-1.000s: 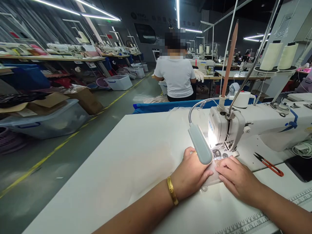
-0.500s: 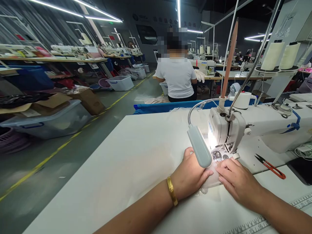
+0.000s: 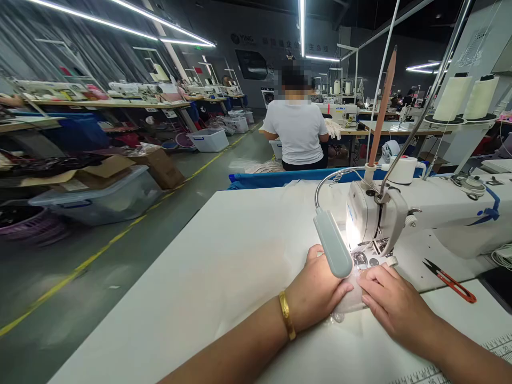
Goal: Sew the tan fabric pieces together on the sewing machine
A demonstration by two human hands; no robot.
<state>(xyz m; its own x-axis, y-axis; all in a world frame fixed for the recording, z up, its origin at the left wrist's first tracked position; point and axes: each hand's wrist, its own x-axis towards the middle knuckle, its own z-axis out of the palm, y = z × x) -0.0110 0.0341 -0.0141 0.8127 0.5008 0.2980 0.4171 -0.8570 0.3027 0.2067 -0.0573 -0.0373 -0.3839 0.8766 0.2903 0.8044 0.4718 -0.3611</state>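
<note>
A white sewing machine (image 3: pixel 366 213) stands at the right of the white table (image 3: pixel 240 256), its needle area brightly lit. Below the needle lies a small piece of pale, sheer fabric (image 3: pixel 350 298). My left hand (image 3: pixel 316 290), with a gold bangle at the wrist, rests on the fabric's left side, its fingers partly hidden by the grey lamp head (image 3: pixel 333 242). My right hand (image 3: pixel 394 298) has its fingers bent together at the fabric's right edge, close to the presser foot. Whether either hand pinches the fabric cannot be made out.
Red-handled thread snips (image 3: pixel 450 280) lie right of my right hand, near a dark flat object (image 3: pixel 498 285). A clear ruler (image 3: pixel 500 344) is at the lower right. Ahead, a person in a white shirt (image 3: pixel 295 130) sits facing away. Bins and boxes stand left beyond the aisle.
The whole view has shifted slightly, so everything appears a little further right and lower. Both hands keep nearly the same place at the fabric.
</note>
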